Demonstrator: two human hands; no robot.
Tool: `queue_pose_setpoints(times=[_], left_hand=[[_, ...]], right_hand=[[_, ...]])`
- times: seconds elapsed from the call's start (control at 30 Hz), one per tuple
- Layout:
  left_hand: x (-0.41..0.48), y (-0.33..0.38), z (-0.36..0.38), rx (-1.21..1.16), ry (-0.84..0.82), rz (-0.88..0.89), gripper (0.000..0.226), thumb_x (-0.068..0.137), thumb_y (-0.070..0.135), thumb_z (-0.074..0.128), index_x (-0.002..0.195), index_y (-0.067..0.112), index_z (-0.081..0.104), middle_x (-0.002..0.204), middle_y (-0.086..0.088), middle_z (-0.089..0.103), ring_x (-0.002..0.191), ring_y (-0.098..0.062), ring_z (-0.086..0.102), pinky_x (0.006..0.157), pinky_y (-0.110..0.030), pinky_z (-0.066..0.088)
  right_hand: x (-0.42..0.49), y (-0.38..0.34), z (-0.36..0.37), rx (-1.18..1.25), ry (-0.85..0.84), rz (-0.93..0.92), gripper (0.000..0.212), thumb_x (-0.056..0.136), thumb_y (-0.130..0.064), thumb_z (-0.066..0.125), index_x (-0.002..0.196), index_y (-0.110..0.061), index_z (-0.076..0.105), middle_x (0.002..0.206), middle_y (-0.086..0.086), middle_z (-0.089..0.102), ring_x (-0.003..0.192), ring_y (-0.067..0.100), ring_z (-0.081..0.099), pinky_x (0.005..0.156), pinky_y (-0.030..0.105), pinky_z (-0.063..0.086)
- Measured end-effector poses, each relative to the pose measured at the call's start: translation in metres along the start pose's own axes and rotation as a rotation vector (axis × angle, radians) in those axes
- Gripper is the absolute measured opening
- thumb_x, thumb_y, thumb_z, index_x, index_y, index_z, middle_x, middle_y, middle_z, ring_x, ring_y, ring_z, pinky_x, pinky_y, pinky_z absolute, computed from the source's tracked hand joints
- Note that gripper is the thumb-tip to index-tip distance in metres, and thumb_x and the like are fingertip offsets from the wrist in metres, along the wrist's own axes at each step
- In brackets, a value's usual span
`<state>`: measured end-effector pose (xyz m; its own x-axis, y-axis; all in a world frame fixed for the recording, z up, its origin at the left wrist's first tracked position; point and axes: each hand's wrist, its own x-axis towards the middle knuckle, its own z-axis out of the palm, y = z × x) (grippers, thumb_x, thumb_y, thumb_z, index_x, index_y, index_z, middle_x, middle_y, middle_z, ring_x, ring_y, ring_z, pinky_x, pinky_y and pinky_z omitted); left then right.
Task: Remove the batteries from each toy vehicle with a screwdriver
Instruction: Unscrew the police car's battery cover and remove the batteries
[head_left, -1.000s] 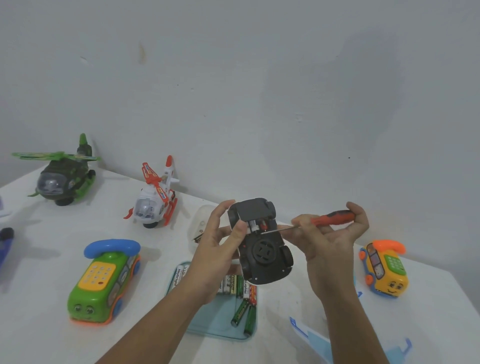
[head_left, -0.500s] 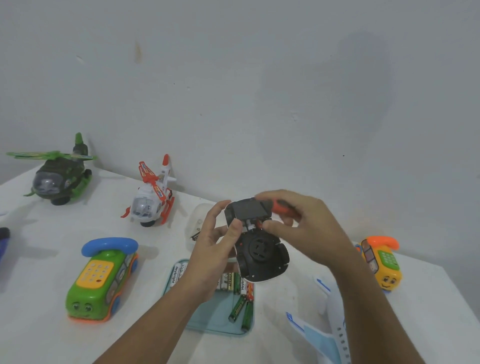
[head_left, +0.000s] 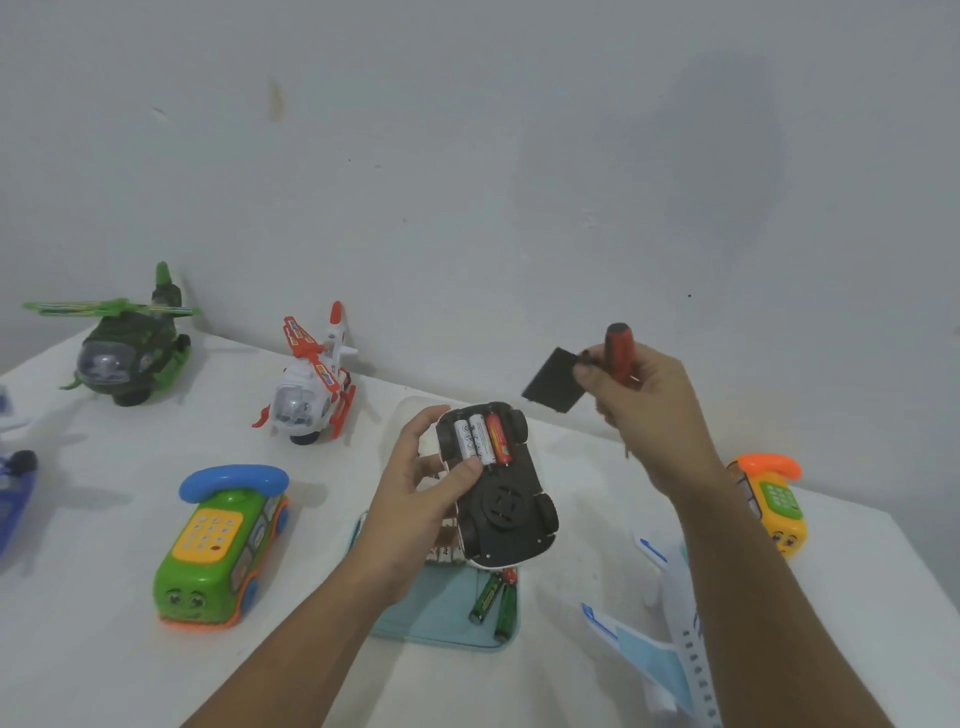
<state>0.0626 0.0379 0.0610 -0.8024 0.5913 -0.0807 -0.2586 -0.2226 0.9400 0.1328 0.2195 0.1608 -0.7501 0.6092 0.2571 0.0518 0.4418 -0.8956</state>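
On the table's (head_left: 104, 649) left, a green helicopter (head_left: 130, 358) and a white helicopter (head_left: 311, 395) are parked by the wall. A green phone bus (head_left: 218, 551) is set nearer, with bare surface between. The toy car (head_left: 498, 483) is gripped upside down above a blue tray (head_left: 431, 613) by the left hand (head_left: 415, 499), thumb laid against three exposed batteries (head_left: 483, 441). Up and right, apart from the car, the black cover (head_left: 553, 384) is pinched and the screwdriver (head_left: 617, 345) clasped by the right hand (head_left: 649, 410). The right edge is crowded by a white plane (head_left: 691, 660) and a yellow phone car (head_left: 774, 499).
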Motion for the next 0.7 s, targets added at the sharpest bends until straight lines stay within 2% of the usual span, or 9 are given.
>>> queue_pose_setpoints(times=[0.07, 0.1, 0.2, 0.3, 0.37, 0.47, 0.63, 0.7], left_hand=[[-0.002, 0.001, -0.004, 0.002, 0.014, 0.003, 0.045, 0.090, 0.015, 0.068, 0.115, 0.050, 0.057, 0.104, -0.013, 0.061, 0.080, -0.020, 0.069, 0.061, -0.035, 0.057], [-0.004, 0.001, -0.005, 0.003, 0.019, 0.004, 0.046, 0.089, 0.015, 0.068, 0.114, 0.052, 0.057, 0.108, -0.014, 0.062, 0.084, -0.022, 0.069, 0.062, -0.037, 0.058], [-0.008, 0.002, -0.008, -0.002, 0.024, 0.003, 0.047, 0.089, 0.015, 0.069, 0.116, 0.052, 0.056, 0.115, -0.015, 0.062, 0.089, -0.024, 0.070, 0.061, -0.037, 0.058], [-0.011, 0.002, -0.010, -0.004, 0.012, -0.003, 0.049, 0.089, 0.014, 0.070, 0.119, 0.049, 0.056, 0.119, -0.015, 0.061, 0.089, -0.024, 0.071, 0.059, -0.034, 0.056], [-0.014, 0.003, -0.012, -0.005, 0.007, -0.010, 0.050, 0.088, 0.013, 0.070, 0.119, 0.050, 0.056, 0.119, -0.013, 0.059, 0.084, -0.020, 0.072, 0.057, -0.032, 0.055], [-0.017, 0.004, -0.014, 0.003, 0.009, -0.015, 0.052, 0.089, 0.010, 0.069, 0.121, 0.049, 0.055, 0.116, -0.012, 0.058, 0.080, -0.017, 0.072, 0.057, -0.032, 0.056], [-0.021, 0.004, -0.016, 0.020, -0.003, -0.012, 0.055, 0.089, 0.010, 0.069, 0.123, 0.050, 0.054, 0.114, -0.010, 0.059, 0.084, -0.017, 0.071, 0.061, -0.035, 0.057], [-0.022, 0.004, -0.016, 0.022, -0.008, -0.011, 0.055, 0.089, 0.010, 0.069, 0.123, 0.050, 0.054, 0.115, -0.010, 0.059, 0.088, -0.019, 0.071, 0.062, -0.036, 0.057]], right_hand=[[0.006, 0.011, -0.007, -0.243, 0.017, 0.099, 0.002, 0.088, -0.014, 0.068, 0.090, -0.014, 0.068, 0.069, 0.000, 0.061, 0.062, 0.015, 0.053, 0.061, 0.027, 0.040], [0.007, 0.019, -0.007, -0.394, -0.011, 0.150, 0.005, 0.087, -0.014, 0.068, 0.092, -0.013, 0.068, 0.075, 0.004, 0.063, 0.066, 0.018, 0.055, 0.060, 0.026, 0.040], [0.004, 0.045, 0.007, -0.695, -0.192, 0.304, 0.015, 0.085, -0.012, 0.069, 0.100, -0.009, 0.068, 0.086, 0.007, 0.062, 0.067, 0.014, 0.054, 0.053, 0.020, 0.034], [0.002, 0.077, 0.026, -0.859, -0.321, 0.390, 0.026, 0.082, -0.017, 0.073, 0.105, -0.007, 0.067, 0.094, 0.008, 0.065, 0.078, 0.020, 0.059, 0.067, 0.023, 0.042], [0.002, 0.092, 0.034, -0.921, -0.350, 0.428, 0.031, 0.082, -0.021, 0.074, 0.109, -0.007, 0.065, 0.096, 0.007, 0.064, 0.080, 0.020, 0.059, 0.071, 0.026, 0.043], [0.003, 0.102, 0.039, -0.939, -0.310, 0.465, 0.032, 0.082, -0.019, 0.073, 0.109, -0.006, 0.062, 0.093, 0.008, 0.060, 0.078, 0.020, 0.056, 0.068, 0.026, 0.041], [0.001, 0.111, 0.044, -0.891, -0.209, 0.503, 0.017, 0.084, -0.009, 0.067, 0.093, -0.006, 0.054, 0.085, 0.009, 0.057, 0.072, 0.023, 0.057, 0.051, 0.023, 0.038], [0.000, 0.112, 0.042, -0.889, -0.209, 0.523, 0.020, 0.083, -0.007, 0.068, 0.090, -0.007, 0.049, 0.083, 0.008, 0.055, 0.071, 0.022, 0.056, 0.046, 0.021, 0.034]])
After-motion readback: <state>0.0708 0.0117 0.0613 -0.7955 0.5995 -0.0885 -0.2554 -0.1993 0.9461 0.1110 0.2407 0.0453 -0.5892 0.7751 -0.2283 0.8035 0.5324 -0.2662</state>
